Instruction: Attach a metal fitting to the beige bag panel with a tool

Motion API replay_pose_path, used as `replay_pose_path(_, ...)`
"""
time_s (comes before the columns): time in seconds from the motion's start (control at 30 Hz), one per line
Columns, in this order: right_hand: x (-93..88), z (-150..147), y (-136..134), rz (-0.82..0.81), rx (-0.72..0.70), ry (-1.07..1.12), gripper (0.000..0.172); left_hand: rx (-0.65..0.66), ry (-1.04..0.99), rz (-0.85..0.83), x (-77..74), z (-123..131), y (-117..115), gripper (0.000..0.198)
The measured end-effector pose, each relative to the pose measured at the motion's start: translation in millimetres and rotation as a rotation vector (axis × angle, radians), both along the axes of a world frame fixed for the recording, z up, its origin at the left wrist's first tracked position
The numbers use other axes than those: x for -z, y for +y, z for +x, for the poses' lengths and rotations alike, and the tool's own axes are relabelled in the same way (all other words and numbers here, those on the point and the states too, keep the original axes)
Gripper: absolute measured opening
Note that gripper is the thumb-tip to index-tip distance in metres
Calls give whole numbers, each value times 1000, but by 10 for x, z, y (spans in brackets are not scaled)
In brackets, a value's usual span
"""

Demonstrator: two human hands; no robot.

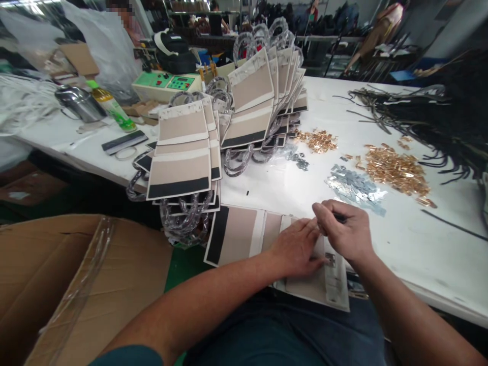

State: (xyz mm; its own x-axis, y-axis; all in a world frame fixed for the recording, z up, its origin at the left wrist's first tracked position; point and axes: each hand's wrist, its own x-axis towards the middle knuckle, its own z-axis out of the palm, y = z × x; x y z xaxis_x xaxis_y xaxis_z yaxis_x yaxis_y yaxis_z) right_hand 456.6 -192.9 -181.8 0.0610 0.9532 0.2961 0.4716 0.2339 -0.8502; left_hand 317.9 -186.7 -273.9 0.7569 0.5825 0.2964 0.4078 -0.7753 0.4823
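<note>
A beige panel with white and black bands (236, 235) lies flat at the table's near edge, over my lap. My left hand (295, 247) rests on this panel, fingers curled and pressed down near a small metal fitting (330, 260). My right hand (343, 229) is closed just beside it, pinching a thin dark item whose tip shows past the knuckles. I cannot make out what that item is. The two hands touch at the fingertips.
Stacks of similar beige panels with clear chain handles (244, 101) fill the table's middle and left. Gold fittings (394, 168) and silver pieces (354, 185) lie to the right, dark straps (430, 114) beyond. A cardboard box (68, 290) stands at my left. People work at the back.
</note>
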Motion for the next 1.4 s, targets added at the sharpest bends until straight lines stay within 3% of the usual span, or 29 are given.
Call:
replay_pose_path(0.17, 76, 82, -12, 10, -68, -110, 55, -2, -5, -37, 9, -7, -6, 79)
replay_pose_path(0.3, 31, 193, -28, 19, 38, 241, 50, -31, 41, 19, 37, -17, -29, 76)
replay_pose_path(0.4, -76, 172, -65, 205, 64, 509, 42, -35, 65, 43, 40, -20, -34, 78)
replay_pose_path(0.5, -76, 123, -110, 281, 73, 456, 44, -26, 80, 46, 22, -13, -25, 75)
replay_pose_path(0.6, 10, 131, -130, 136, 95, 324, 46, -32, 94, 24, 3, -7, -20, 73)
replay_pose_path(0.67, 28, 170, -124, 131, 94, 366, 44, -37, 105, 21, 0, -6, -22, 75)
replay_pose_path(0.83, -9, 240, -111, 298, 97, 527, 44, -37, 105, 54, 0, -4, -23, 79)
replay_pose_path(0.93, 49, 250, -111, 195, 134, 478, 45, -41, 110, 46, -10, 2, -17, 78)
replay_pose_path(1.17, 198, 325, -167, 225, 161, 487, 46, -45, 106, 44, -11, 20, -13, 77)
replay_pose_path(1.27, 188, 352, -242, 94, 147, 349, 51, -45, 100, 32, -30, 28, -12, 76)
replay_pose_path(1.4, 19, 422, -364, -101, 103, -11, 57, -56, 90, -1, -40, 47, -9, 76)
